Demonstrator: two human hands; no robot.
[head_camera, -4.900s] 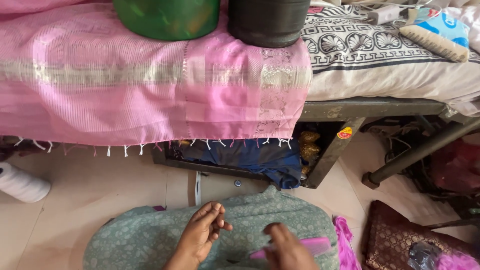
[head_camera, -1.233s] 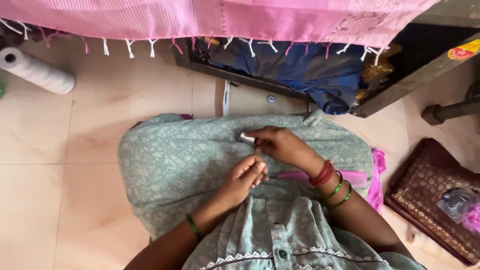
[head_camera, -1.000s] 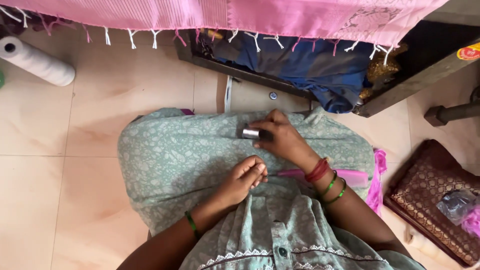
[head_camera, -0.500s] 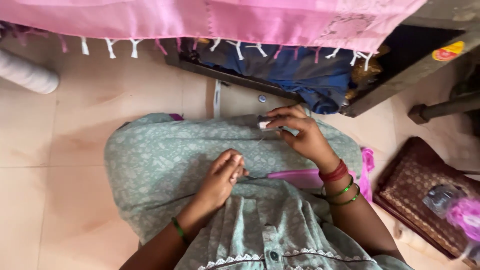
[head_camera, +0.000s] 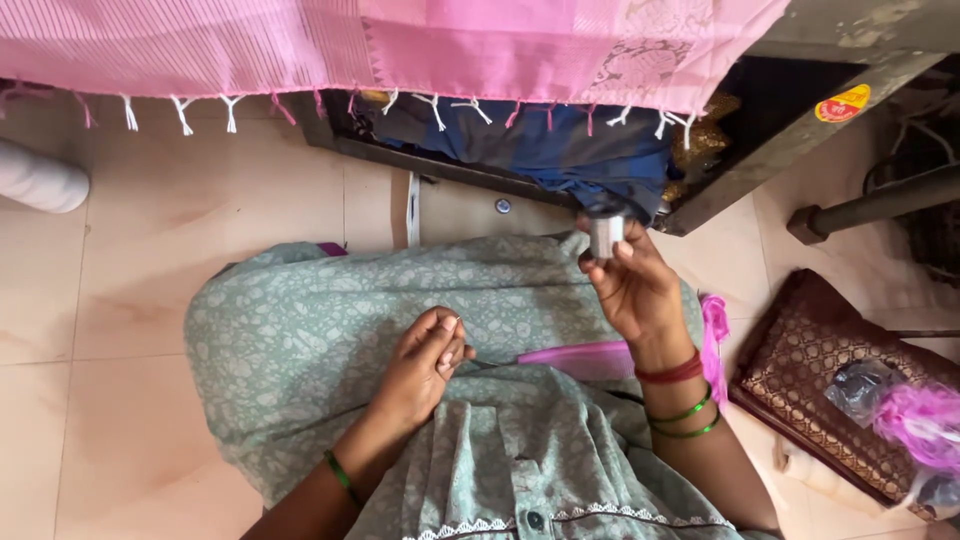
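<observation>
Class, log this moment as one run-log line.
right hand: holds small grey spool | left hand: pinched shut on green patterned cloth

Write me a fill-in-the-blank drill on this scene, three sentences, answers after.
1. The right hand holds up a small ____ spool.
2. The left hand rests on the ____ patterned fabric over the lap.
3. The fringed cloth hanging above is ____.

Answers: grey; green; pink
</observation>
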